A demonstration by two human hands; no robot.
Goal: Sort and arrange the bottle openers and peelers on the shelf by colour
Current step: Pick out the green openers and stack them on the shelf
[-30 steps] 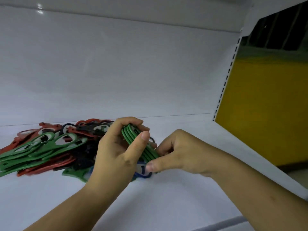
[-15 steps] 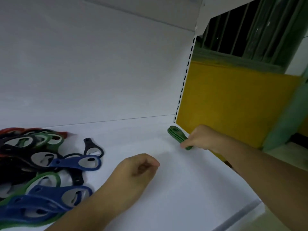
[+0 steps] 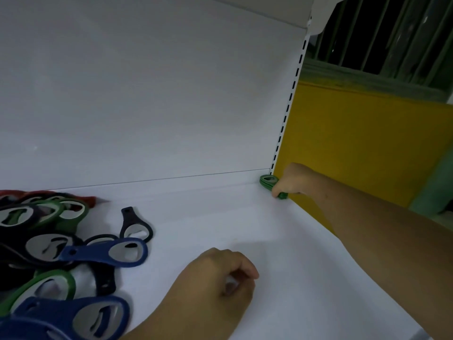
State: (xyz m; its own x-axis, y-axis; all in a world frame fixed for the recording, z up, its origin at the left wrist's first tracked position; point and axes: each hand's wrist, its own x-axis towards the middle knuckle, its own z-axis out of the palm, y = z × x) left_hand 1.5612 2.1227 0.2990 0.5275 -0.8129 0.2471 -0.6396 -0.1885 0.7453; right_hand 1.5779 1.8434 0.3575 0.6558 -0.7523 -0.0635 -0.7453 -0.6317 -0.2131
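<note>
Openers lie in a mixed heap [image 3: 44,241] at the left edge of the shelf [image 3: 245,217]. Red, green, black and blue pieces are tangled over one another, so I judge that most of the sorting is yet to do. A blue opener [image 3: 103,252] and a black opener [image 3: 134,228] lie at the heap's right fringe, the black one nearly free of the rest. The frame cuts the heap off at the left and bottom, so its full count cannot be told. I cannot pick out any peeler among the shapes.

Further right, near the front of the shelf, the left hand [image 3: 215,283] rests with its fingers curled into a fist. Nothing shows inside it, though the palm is turned away.

Well apart from it, in the back right corner, a green stack [image 3: 268,181] sits on the shelf just beside the slotted upright [image 3: 289,106]. The right hand [image 3: 291,182] grips the stack's near end and covers it, so how many pieces it holds is unclear. Green appears to have its place started. More greens wait in the heap, and the other colours have no group of their own yet.
</note>
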